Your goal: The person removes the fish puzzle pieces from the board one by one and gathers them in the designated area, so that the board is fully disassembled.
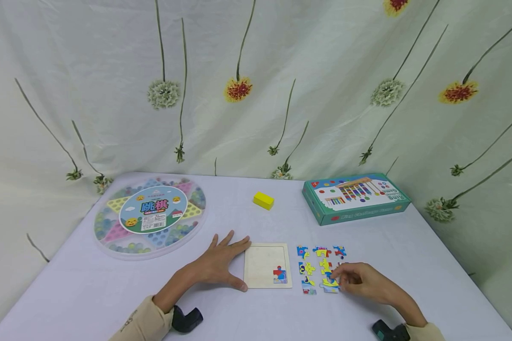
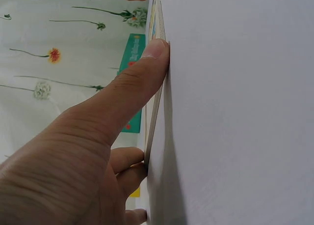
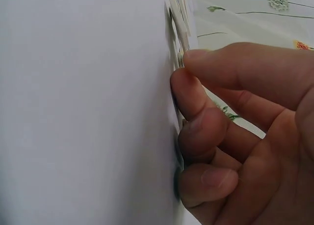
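Note:
A square wooden puzzle tray [image 1: 260, 260] lies on the table with one jigsaw piece [image 1: 279, 275] in its lower right corner. My left hand [image 1: 222, 263] rests along the tray's left side, fingers spread, thumb [image 2: 156, 50] at the near corner and index finger at the far one. To the tray's right, several colourful jigsaw pieces [image 1: 306, 268] lie in loose rows. My right hand [image 1: 362, 282] is over the near right of these rows, thumb and index finger pinching a small blue jigsaw piece [image 1: 329, 275]. The other fingers curl beneath the palm, and the hand hides part of the right-hand row.
A round Chinese checkers set [image 1: 153, 208] with marbles lies at the back left. Behind the tray sits a yellow block [image 1: 263, 200]. A green game box [image 1: 356, 196] is at the back right, near the table's edge. A flowered cloth [image 1: 222, 128] hangs behind.

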Available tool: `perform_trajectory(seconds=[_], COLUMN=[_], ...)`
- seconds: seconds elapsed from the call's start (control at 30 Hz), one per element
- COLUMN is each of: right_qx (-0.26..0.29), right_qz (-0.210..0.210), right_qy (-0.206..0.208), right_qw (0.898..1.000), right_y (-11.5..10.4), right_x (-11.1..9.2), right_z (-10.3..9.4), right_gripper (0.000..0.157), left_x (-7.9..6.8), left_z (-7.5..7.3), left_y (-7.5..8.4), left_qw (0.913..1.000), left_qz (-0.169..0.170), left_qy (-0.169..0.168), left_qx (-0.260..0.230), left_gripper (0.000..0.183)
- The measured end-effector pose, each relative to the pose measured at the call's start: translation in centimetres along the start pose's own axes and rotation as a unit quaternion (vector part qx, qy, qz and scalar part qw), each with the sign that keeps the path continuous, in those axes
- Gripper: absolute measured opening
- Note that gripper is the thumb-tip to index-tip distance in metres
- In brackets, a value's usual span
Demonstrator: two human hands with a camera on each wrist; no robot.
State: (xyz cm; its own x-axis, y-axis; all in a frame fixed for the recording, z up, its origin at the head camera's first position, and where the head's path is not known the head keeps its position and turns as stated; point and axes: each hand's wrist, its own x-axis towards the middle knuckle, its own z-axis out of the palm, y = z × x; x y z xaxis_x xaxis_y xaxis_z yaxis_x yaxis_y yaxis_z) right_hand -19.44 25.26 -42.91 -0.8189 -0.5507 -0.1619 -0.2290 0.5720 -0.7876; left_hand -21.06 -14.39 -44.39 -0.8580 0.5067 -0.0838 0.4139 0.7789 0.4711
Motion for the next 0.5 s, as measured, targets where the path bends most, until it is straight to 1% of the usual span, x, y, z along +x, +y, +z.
perform_trajectory(seconds=[0.27, 0.5], right_qx=[0.009, 0.003], right_qz=[0.009, 0.010], right_qy=[0.002, 0.003], right_qw=[1.000, 1.000], right_y=[0.21, 0.27], right_x=[0.02, 0.01], right_z=[0.02, 0.08], right_gripper=[0.021, 0.021], left_x=[-0.06, -0.09], left_z=[-0.10, -0.13], left_y=[0.10, 0.19], left_qw=[1.0000, 1.0000], left_qz=[0.002, -0.002], left_qy=[0.001, -0.001], left_qx=[0.000, 0.001], left_gripper=[0.109, 0.108])
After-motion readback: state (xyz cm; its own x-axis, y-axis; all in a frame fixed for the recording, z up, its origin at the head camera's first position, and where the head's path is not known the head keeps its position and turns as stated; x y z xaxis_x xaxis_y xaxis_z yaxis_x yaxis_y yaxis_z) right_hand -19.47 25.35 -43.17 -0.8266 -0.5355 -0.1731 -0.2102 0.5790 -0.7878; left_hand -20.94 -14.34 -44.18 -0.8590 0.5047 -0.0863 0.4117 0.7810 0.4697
